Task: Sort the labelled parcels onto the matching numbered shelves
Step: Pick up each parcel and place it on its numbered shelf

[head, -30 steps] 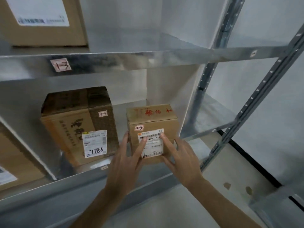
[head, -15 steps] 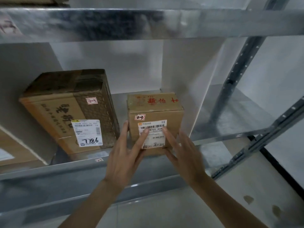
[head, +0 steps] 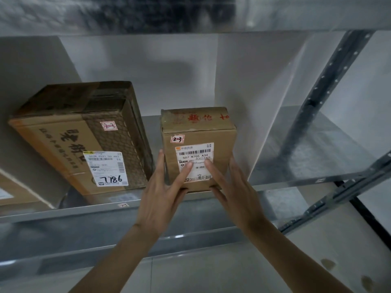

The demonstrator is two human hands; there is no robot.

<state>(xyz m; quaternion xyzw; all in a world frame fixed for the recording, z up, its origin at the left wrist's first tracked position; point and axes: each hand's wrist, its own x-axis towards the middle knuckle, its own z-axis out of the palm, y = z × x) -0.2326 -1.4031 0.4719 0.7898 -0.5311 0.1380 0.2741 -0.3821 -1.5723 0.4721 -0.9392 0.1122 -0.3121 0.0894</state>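
A small brown parcel (head: pixel 197 132) with a pink "2-3" sticker and a white barcode label stands on the metal shelf (head: pixel 306 161). My left hand (head: pixel 160 191) lies flat against its front and left side, fingers straight. My right hand (head: pixel 230 187) presses its front and right edge, fingers also straight. A bigger carton (head: pixel 69 132) marked "2-3" and "7786" sits to the left on the same shelf. A small pink tag (head: pixel 123 205) is stuck on the shelf's front lip.
Another carton (head: pixel 12 193) shows at the far left edge. A white divider panel (head: pixel 254 98) stands right of the small parcel, with a dark perforated upright post (head: pixel 330 81) beyond it. The shelf above (head: pixel 190 13) hangs low overhead. Pale floor lies below.
The view has dropped and moved closer to the shelf. Both hands stay on the small parcel, which sits slightly deeper on the shelf.
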